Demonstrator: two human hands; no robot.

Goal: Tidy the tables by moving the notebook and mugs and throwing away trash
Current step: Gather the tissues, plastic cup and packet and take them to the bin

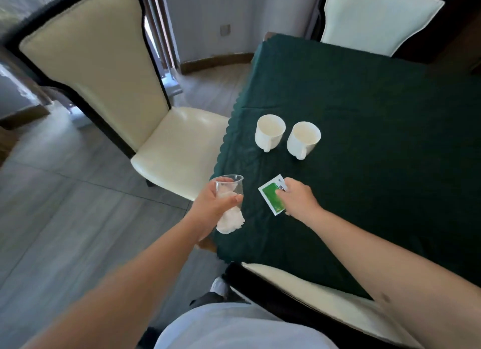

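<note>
My left hand [212, 205] grips a clear plastic cup [230, 186] together with a crumpled white tissue [230, 222], held beside the table's near-left corner. My right hand [298, 199] pinches a green and white packet [272, 194] just above the dark green tablecloth [364, 166]. Two white mugs [269, 131] [303, 139] stand upright side by side farther back on the table, handles turned toward me. No notebook is in view.
A cream chair with a dark frame [179, 151] stands at the table's left side. Another cream chair [312, 294] is tucked in at the near edge, and a third chair back [377, 18] rises at the far side. Grey floor [65, 205] lies to the left.
</note>
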